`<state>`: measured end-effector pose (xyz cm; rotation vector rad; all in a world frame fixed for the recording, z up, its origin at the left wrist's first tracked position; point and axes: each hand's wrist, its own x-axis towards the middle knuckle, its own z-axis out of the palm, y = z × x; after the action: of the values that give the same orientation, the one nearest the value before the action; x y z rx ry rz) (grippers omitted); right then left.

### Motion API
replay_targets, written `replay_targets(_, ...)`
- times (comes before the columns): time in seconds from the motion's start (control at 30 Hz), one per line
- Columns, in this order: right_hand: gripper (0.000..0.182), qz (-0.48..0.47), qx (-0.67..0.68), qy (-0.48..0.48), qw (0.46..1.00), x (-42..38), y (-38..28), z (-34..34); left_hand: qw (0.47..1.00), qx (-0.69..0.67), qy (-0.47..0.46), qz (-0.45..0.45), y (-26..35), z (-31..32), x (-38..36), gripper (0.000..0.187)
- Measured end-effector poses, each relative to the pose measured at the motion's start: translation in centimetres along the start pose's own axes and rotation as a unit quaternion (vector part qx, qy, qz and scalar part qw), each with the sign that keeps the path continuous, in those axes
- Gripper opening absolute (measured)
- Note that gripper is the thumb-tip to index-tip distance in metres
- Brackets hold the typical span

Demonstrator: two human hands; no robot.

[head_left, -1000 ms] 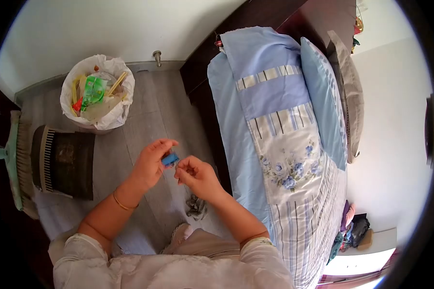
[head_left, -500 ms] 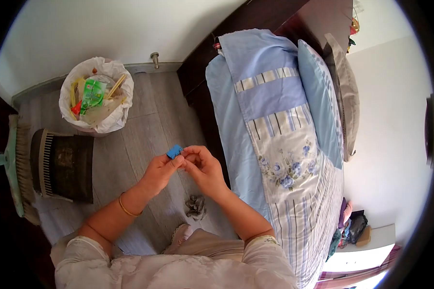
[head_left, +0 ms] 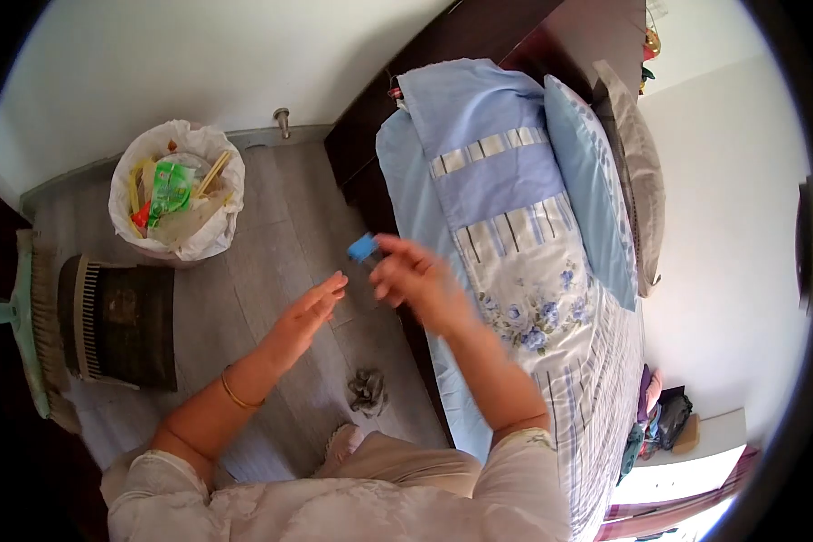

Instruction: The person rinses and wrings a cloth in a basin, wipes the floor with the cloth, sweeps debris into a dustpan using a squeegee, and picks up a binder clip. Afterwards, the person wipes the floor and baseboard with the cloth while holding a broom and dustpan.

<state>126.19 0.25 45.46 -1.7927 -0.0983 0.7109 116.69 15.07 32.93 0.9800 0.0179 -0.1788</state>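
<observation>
A small blue piece [head_left: 362, 247], its kind too blurred to make out, is at the fingertips of my right hand [head_left: 423, 282]. The thumb and fingers of that hand are pinched around its edge, smeared a little by motion. My left hand [head_left: 303, 318] is apart from it, lower and to the left, fingers stretched out with nothing visible in them. Below both hands a crumpled grey thing [head_left: 368, 391] lies on the wood-look floor [head_left: 253, 298].
A bin with a white liner [head_left: 230, 212] holds a green wrapper [head_left: 169, 191] and wooden sticks [head_left: 215, 172]. Left of me are a dustpan [head_left: 126, 325] and a broom [head_left: 29, 325]. The bed [head_left: 515, 235] with blue bedding runs along my right side.
My hands have come apart. The right one moved up and to the right, carrying the blue piece that was at my left fingers. My left fingers have straightened.
</observation>
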Motion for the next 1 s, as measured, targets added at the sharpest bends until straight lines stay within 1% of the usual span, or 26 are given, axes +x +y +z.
replay_targets(0.1, 0.046, -0.040, -0.002, 0.046, 0.998, 1.4, -4.3, -3.9, 0.999, -0.009, -0.013, -0.043, -0.2, -1.1, 0.8, 0.058)
replay_targets(0.17, 0.045, -0.060, 0.030, 0.090, 0.994, 2.0, -7.5, -5.9, 0.997, 0.023, -0.010, -0.070, -0.9, -1.8, 1.3, 0.056)
replay_targets(0.2, 0.044, -0.088, 0.038, 0.104, 0.990, 2.4, -9.4, -7.1, 0.996, 0.039, -0.007, -0.084, -1.6, -2.3, 1.5, 0.056)
replay_targets(0.23, 0.041, -0.111, 0.001, 0.142, 0.984, 2.9, -11.3, -8.6, 0.992, 0.074, 0.007, -0.100, -3.3, -3.3, 2.0, 0.053)
replay_targets(0.27, 0.040, -0.155, 0.019, 0.158, 0.975, 3.8, -13.4, -10.2, 0.987, 0.110, 0.020, -0.116, -5.7, -4.6, 2.4, 0.051)
replay_targets(0.3, 0.034, -0.203, 0.053, 0.183, 0.961, 5.3, -15.1, -12.6, 0.980, 0.144, 0.033, -0.132, -7.5, -5.5, 2.7, 0.049)
replay_targets(0.33, 0.021, -0.207, 0.050, 0.103, 0.972, 6.7, -17.4, -16.4, 0.979, 0.150, 0.052, -0.127, -8.4, -5.9, 2.7, 0.048)
replay_targets(0.37, 0.023, -0.263, 0.168, 0.216, 0.925, 8.4, -19.0, -17.6, 0.978, 0.155, 0.071, -0.123, -9.1, -6.2, 2.6, 0.046)
replay_targets(0.4, 0.026, -0.246, 0.192, 0.257, 0.915, 9.7, -20.6, -20.4, 0.976, 0.160, 0.090, -0.120, -9.9, -6.7, 2.5, 0.044)
replay_targets(0.43, 0.040, -0.282, 0.210, 0.255, 0.901, 11.4, -20.9, -23.9, 0.972, 0.183, 0.103, -0.107, -10.9, -7.5, 2.7, 0.044)
replay_targets(0.5, 0.050, -0.318, 0.204, 0.297, 0.877, 11.1, -19.4, -22.9, 0.961, 0.230, 0.130, -0.086, -12.9, -8.9, 2.7, 0.043)
replay_targets(0.53, 0.054, -0.332, 0.200, 0.318, 0.865, 10.8, -18.1, -21.3, 0.949, 0.256, 0.153, -0.099, -12.6, -9.1, 2.5, 0.042)
replay_targets(0.57, 0.062, -0.353, 0.168, 0.311, 0.866, 8.9, -16.6, -17.7, 0.936, 0.282, 0.176, -0.118, -11.8, -9.5, 2.5, 0.040)
replay_targets(0.6, 0.060, -0.346, 0.145, 0.295, 0.879, 7.1, -15.0, -14.9, 0.919, 0.308, 0.198, -0.143, -11.4, -10.0, 2.3, 0.038)
replay_targets(0.63, 0.051, -0.337, 0.105, 0.305, 0.885, 5.4, -13.0, -12.0, 0.882, 0.409, 0.222, -0.073, -12.2, -10.9, 2.3, 0.036)
replay_targets(0.67, 0.044, -0.310, 0.045, 0.297, 0.902, 4.1, -10.4, -9.5, 0.830, 0.506, 0.236, -0.013, -13.4, -12.4, 2.0, 0.034)
replay_targets(0.7, 0.037, -0.277, -0.012, 0.283, 0.918, 3.0, -7.2, -7.4, 0.821, 0.518, 0.239, -0.005, -12.8, -13.2, 1.5, 0.033)
replay_targets(0.73, 0.032, -0.221, -0.042, 0.231, 0.947, 2.1, -2.8, -6.1, 0.783, 0.566, 0.254, -0.055, -11.6, -13.0, 1.5, 0.033)
replay_targets(0.77, 0.027, -0.165, -0.069, 0.172, 0.969, 1.3, 2.3, -4.9, 0.759, 0.596, 0.260, -0.025, -13.8, -15.2, 1.1, 0.035)
replay_targets(0.8, 0.026, -0.084, -0.038, 0.114, 0.989, 0.8, 7.8, -3.0, 0.737, 0.621, 0.268, 0.016, -14.2, -15.9, 0.7, 0.038)
replay_targets(0.83, 0.033, -0.001, -0.128, 0.072, 0.989, 0.0, 14.3, -1.8, 0.718, 0.644, 0.263, -0.022, -14.3, -16.7, 0.6, 0.040)
replay_targets(0.87, 0.046, 0.056, -0.235, 0.006, 0.970, -1.6, 21.0, -0.8, 0.700, 0.664, 0.256, -0.059, -15.0, -17.3, 0.1, 0.042)
replay_targets(0.9, 0.060, 0.143, -0.337, -0.050, 0.929, -3.3, 26.6, 0.7, 0.686, 0.678, 0.256, -0.056, -15.9, -17.9, -0.7, 0.043)
replay_targets(0.93, 0.063, 0.198, -0.412, -0.037, 0.889, -5.4, 31.2, 2.5, 0.672, 0.694, 0.256, -0.042, -16.7, -18.7, -0.9, 0.044)
replay_targets(0.97, 0.067, 0.251, -0.484, -0.026, 0.838, -7.3, 34.5, 4.1, 0.658, 0.708, 0.254, -0.028, -17.5, -19.4, -1.0, 0.046)
replay_targets(1.0, 0.067, 0.263, -0.483, -0.007, 0.835, -9.2, 35.3, 4.5, 0.648, 0.722, 0.243, -0.024, -17.6, -18.9, -1.2, 0.047)
